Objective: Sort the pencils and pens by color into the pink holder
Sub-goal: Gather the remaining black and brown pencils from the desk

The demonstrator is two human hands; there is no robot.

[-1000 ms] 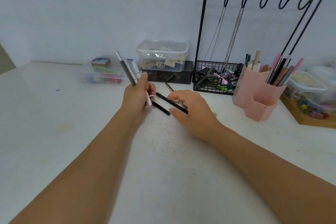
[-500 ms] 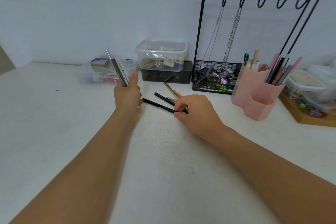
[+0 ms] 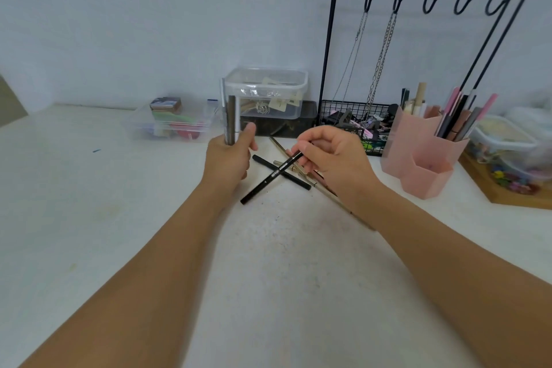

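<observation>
Black, the pen [image 3: 273,175] that lay on the counter [image 3: 89,218] half a second ago is now lifted, pinched in the right hand [image 3: 331,158], while the left hand [image 3: 231,155] grips grey pens [image 3: 230,116] upright, so the black one likely goes to the pink holder [image 3: 418,155] nearby.

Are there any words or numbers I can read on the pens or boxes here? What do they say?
Black pen pinched in the right hand: pale lettering runs along its barrel, but it is too blurred to read.
Tags inside the clear lidded box: too small and blurred to tell if they carry words.
Silver pens held in the left hand: no writing shows.
Pink holder: no writing shows.
</observation>
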